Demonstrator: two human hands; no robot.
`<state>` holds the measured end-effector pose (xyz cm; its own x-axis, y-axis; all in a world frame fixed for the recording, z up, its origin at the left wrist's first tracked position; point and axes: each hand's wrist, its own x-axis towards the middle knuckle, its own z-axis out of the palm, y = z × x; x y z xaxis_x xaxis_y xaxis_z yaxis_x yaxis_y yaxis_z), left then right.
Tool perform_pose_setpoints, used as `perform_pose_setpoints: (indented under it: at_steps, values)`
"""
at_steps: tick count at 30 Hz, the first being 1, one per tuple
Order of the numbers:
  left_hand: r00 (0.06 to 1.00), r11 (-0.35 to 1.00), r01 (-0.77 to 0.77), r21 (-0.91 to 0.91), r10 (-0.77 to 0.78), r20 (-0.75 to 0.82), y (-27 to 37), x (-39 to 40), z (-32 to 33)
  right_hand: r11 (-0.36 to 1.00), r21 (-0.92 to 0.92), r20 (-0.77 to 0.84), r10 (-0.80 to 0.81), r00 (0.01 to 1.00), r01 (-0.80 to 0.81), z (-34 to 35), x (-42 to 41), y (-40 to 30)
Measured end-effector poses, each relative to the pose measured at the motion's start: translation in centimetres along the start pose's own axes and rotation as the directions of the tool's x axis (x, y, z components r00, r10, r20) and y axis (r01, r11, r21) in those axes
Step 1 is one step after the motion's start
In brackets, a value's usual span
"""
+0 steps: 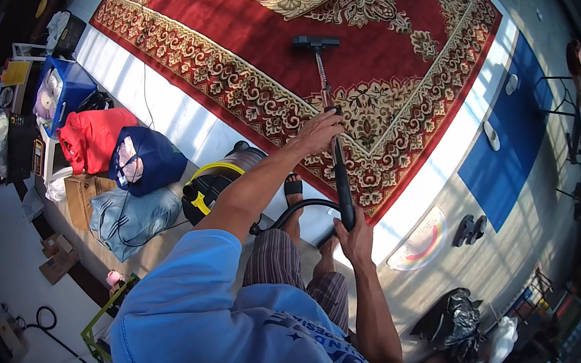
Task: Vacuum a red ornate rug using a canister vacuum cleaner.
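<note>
My left hand [320, 131] grips the upper part of a vacuum cleaner wand [321, 71], just below its shiny metal tube. Lower down, my right hand [356, 238] is wrapped around the black handle [344, 180], where the hose [304, 205] joins it. At the far end, the black floor head [316, 42] rests on a red patterned carpet [233, 25] with gold floral borders. The black and yellow canister [214, 183] stands to my left, partly hidden behind my left forearm.
Left of the canister sit a dark blue bag [154, 162], a red bag [93, 130], a light blue bag [133, 219] and a cardboard box [82, 199]. A thin cord [144, 65] crosses the carpet. To the right lie a blue mat [514, 133], white slippers [491, 135] and a rainbow mat [419, 241].
</note>
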<state>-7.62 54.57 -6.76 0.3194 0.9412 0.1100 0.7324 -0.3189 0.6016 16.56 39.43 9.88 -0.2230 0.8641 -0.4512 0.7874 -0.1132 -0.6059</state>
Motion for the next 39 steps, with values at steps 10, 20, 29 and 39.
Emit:
perform_pose_setpoints:
  at_steps: [10, 20, 29, 39]
  values:
    - [0.935, 0.96, 0.278, 0.025, -0.276, 0.224, -1.3, 0.3, -0.1, 0.994, 0.024, 0.156, 0.099, 0.983, -0.104, -2.8, 4.8, -5.7]
    - [0.962, 0.95, 0.232, -0.21, -0.192, 0.195, 18.7, -12.3, 2.9, 0.936, -0.107, 0.276, 0.352, 0.894, -0.335, -11.6, -15.5, -3.5]
    - [0.932, 0.967, 0.253, -0.025, -0.251, -0.261, 2.8, -5.1, -2.3, 1.0, -0.008, 0.203, 0.031, 0.979, -0.03, -4.0, -0.3, -5.2]
    - [0.907, 0.908, 0.417, -0.037, -0.418, -0.049, -6.7, -4.4, -6.4, 0.995, -0.096, 0.329, 0.026, 0.944, 0.006, -1.8, 9.5, -14.3]
